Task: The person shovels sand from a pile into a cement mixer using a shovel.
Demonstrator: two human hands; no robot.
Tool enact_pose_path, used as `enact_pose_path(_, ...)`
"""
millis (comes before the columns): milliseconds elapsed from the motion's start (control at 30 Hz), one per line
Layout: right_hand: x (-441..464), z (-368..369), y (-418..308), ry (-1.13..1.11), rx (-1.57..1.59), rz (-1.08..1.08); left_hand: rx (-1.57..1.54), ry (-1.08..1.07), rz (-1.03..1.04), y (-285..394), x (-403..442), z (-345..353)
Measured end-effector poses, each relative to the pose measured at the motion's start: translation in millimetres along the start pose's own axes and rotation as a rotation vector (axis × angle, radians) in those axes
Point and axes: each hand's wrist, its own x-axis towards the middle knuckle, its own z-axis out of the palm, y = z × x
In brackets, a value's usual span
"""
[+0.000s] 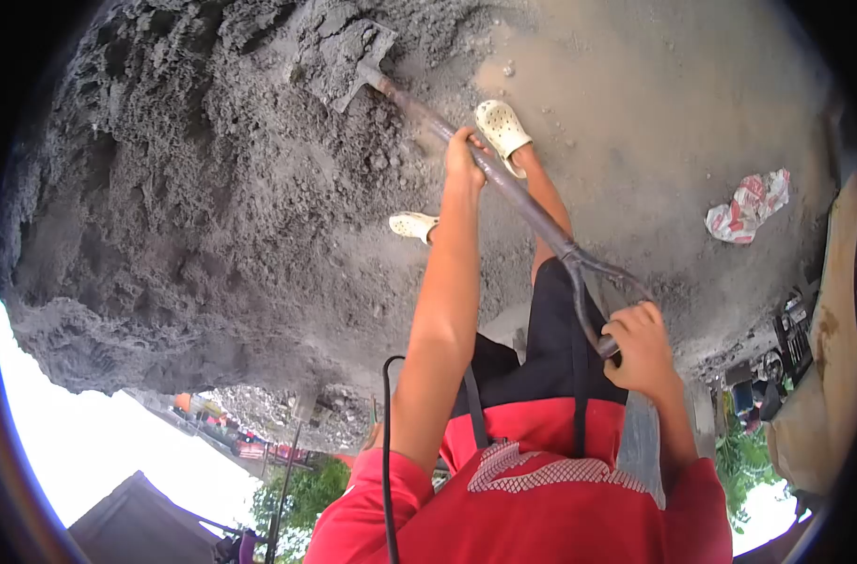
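A shovel [534, 214] with a dark, worn shaft runs diagonally across the head view. Its blade [367, 58] lies at the upper left, on or in the loose grey sand and partly covered by it. My left hand [466, 158] is wrapped round the shaft's upper middle. At the near end the shaft forks into a Y-shaped handle, and my right hand [638, 346] closes round the crossbar there. Both hands are shut; some fingers are hidden behind the shovel.
A large heap of grey sand [165, 188] fills the left side. My cream clogs [502, 127] stand at its edge. Muddy, wet ground [635, 85] lies at upper right, with a crumpled red-and-white bag [750, 207]. Assorted clutter [786, 334] sits at far right.
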Motion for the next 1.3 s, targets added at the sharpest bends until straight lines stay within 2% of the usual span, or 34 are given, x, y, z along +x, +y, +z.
enact_pose_path(67,-15.5,-13.1,-5.0,0.284,0.097,0.203,0.022,0.018,0.032,-23.2,-3.1,1.3)
enact_pose_path(167,-32.6,51.9,26.9,0.803,0.388,0.912,-0.043,0.018,0.079,-45.2,2.8,18.0)
enact_pose_path(200,-9.7,39.4,17.0,0.815,1.324,1.142,-0.069,0.051,0.076,-48.3,-5.9,23.0)
enact_pose_path(300,13.5,73.2,42.3,1.001,1.335,1.443,-0.055,0.09,0.091,-53.2,-7.5,27.2)
enact_pose_path(367,20.1,94.0,55.6,1.107,1.255,1.366,0.018,0.107,0.055,-66.0,8.5,19.6)
enact_pose_path(467,9.6,132.4,62.1,1.206,1.137,1.302,-0.046,-0.086,0.053,-90.2,32.1,-9.1)
enact_pose_path(567,-9.1,152.9,81.4,1.231,1.075,1.231,-0.181,-0.067,0.024,-89.3,-10.3,-5.9)
enact_pose_path(600,-11.1,150.0,84.9,1.244,1.078,1.188,-0.191,-0.082,0.095,-90.0,-17.1,-6.5)
enact_pose_path(767,16.6,98.4,73.6,1.22,0.976,0.919,-0.406,-0.108,0.09,-38.6,-72.4,-22.5)
enact_pose_path(833,32.6,85.3,46.8,1.193,0.97,0.754,-0.479,-0.038,0.117,-6.3,-108.4,-47.5)
enact_pose_path(867,39.1,83.3,43.2,1.172,0.957,0.726,-0.548,-0.072,0.16,2.4,-117.7,-64.7)
enact_pose_path(967,66.5,70.9,11.1,1.005,0.85,0.519,-0.729,-0.077,0.346,29.7,-133.5,-119.7)
enact_pose_path(1033,93.3,68.4,-18.6,0.86,0.898,0.417,-0.869,-0.011,0.583,65.0,-204.6,-172.6)
enact_pose_path(1067,125.5,80.5,-58.9,0.762,0.912,0.34,-0.936,0.011,0.684,88.0,-243.4,-211.1)
enact_pose_path(1133,136.9,82.3,-115.6,0.618,0.844,0.22,-1.049,0.073,0.893,86.2,-305.4,-266.9)
enact_pose_path(1167,138.3,92.1,-160.2,0.571,0.85,0.091,-1.112,0.148,0.936,88.5,-340.5,-303.1)
enact_pose_path(1200,151.8,98.2,-192.3,0.416,0.823,0.001,-1.229,0.159,1.038,89.9,-384.0,-336.6)
enact_pose_path(1233,154.2,106.4,-230.6,0.246,0.95,-0.246,-1.344,0.149,1.091,87.2,-427.4,-373.2)
enact_pose_path(1267,179.1,132.9,-276.5,0.16,1.012,-0.313,-1.383,0.111,1.283,96.3,-437.4,-417.1)
enact_pose_path(1300,152.1,143.4,-327.8,0.018,1.013,-0.453,-1.422,0.161,1.326,78.7,-490.0,-451.8)
